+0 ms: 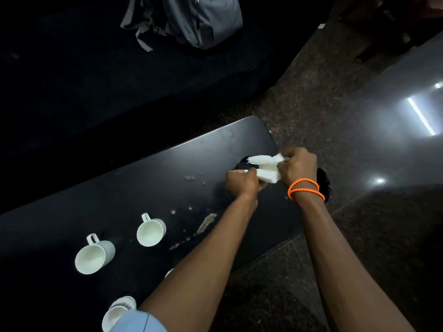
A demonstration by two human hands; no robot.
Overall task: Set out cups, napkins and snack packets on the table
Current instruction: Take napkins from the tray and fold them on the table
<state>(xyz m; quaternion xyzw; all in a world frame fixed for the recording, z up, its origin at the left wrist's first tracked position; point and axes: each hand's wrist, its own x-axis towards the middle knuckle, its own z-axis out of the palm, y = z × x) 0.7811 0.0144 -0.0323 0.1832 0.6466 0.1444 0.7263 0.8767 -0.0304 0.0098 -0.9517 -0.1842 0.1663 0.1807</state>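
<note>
Both my hands are closed on the white napkins [266, 167] over the far right end of the dark table [148, 178]. My left hand [242, 182] is fisted, fingers pinching the near left corner of the bunch. My right hand [298, 167] is curled tight around the right side, with orange bands [305, 189] on that wrist. Napkin layers fan out leftward from my right fingers, loose edge hanging above a dark round thing [243, 164] on the table; can't tell what it is. Some pale crumbs or scuffs on the tabletop just left of my left hand.

Cups sit well left and nearer to me than my fingers: one white cup [151, 231] upright below my left forearm line, a second cup [94, 256] further left, a third cup [118, 310] at the near edge, partly behind my light blue sleeve [139, 322]. Grey backpack [191, 19] far beyond my hands, on a dark surface. No snack packets that I can make out.
</note>
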